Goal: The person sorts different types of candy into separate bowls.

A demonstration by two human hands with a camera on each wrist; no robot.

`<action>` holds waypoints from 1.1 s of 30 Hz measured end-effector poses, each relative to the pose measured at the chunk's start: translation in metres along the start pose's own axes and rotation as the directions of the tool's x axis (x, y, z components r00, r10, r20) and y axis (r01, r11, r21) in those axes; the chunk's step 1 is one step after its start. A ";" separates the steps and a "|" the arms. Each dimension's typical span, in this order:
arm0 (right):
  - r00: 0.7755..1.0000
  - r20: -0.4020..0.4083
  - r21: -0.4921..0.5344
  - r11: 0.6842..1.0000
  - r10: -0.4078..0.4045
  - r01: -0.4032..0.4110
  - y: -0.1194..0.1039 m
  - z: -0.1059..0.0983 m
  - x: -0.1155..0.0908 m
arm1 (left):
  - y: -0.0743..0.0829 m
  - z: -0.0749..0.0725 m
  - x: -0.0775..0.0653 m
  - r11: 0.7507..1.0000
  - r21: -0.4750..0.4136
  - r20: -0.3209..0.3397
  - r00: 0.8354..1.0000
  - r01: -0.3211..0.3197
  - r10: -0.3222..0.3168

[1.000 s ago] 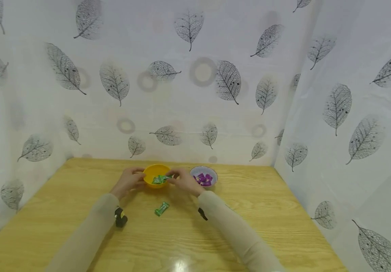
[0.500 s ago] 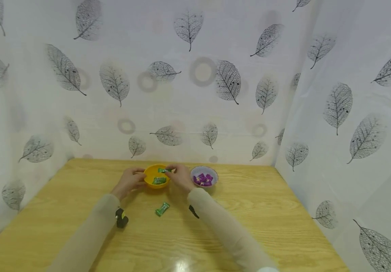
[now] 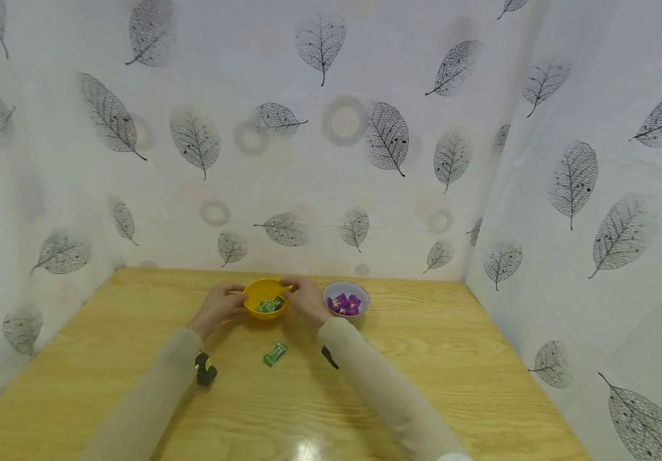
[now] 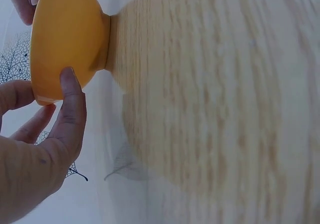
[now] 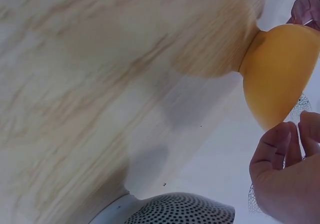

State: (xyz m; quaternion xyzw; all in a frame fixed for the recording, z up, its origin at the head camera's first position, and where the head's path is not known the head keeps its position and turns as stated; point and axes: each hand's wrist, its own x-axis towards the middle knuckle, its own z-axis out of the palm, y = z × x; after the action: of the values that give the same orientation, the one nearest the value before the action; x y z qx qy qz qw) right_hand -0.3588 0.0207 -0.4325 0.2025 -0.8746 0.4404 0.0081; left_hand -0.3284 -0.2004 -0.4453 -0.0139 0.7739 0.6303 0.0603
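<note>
In the head view a yellow bowl (image 3: pixel 258 294) stands on the table with several green-wrapped candies (image 3: pixel 270 305) in it. My left hand (image 3: pixel 221 308) grips its left side; in the left wrist view the thumb (image 4: pixel 71 83) lies on the outer wall and another finger is at the rim. My right hand (image 3: pixel 306 301) is at the bowl's right rim, its fingertips bent close to the edge, with no candy showing between them. In the right wrist view those fingertips (image 5: pixel 281 129) are right at the rim. One green candy (image 3: pixel 276 354) lies on the table in front of the bowl.
A pale bowl (image 3: pixel 346 286) with several purple-wrapped candies (image 3: pixel 344 305) stands just right of my right hand; its dotted outside shows in the right wrist view. The wooden table (image 3: pixel 435 384) meets a leaf-printed curtain (image 3: pixel 308 173) at the back and sides.
My right hand carried a green candy over the bowl and let it go; it now lies among the others inside. The left hand stays on the bowl.
</note>
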 end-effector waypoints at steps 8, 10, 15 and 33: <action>0.997 0.044 0.016 0.998 -0.060 0.059 0.006 -0.004 -0.002 | 0.001 -0.001 -0.001 1.000 -0.002 -0.008 1.000 0.016 -0.016; 0.996 0.059 0.041 0.997 -0.072 0.070 0.008 -0.006 -0.003 | 0.000 0.000 0.000 1.000 -0.004 -0.006 1.000 0.013 -0.013; 0.991 0.116 0.143 0.989 -0.064 0.048 0.010 -0.010 -0.007 | -0.003 0.000 0.003 1.000 -0.021 -0.002 1.000 0.006 -0.006; 0.891 0.440 0.163 0.986 -0.109 0.040 0.020 -0.021 -0.016 | -0.003 0.000 0.000 1.000 -0.007 -0.006 1.000 0.006 -0.006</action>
State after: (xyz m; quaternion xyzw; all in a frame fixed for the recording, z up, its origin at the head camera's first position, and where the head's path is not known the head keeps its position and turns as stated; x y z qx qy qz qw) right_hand -0.3550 0.0534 -0.4382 0.3319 -0.8091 0.4457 -0.1914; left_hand -0.3284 -0.2013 -0.4478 -0.0180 0.7718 0.6328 0.0599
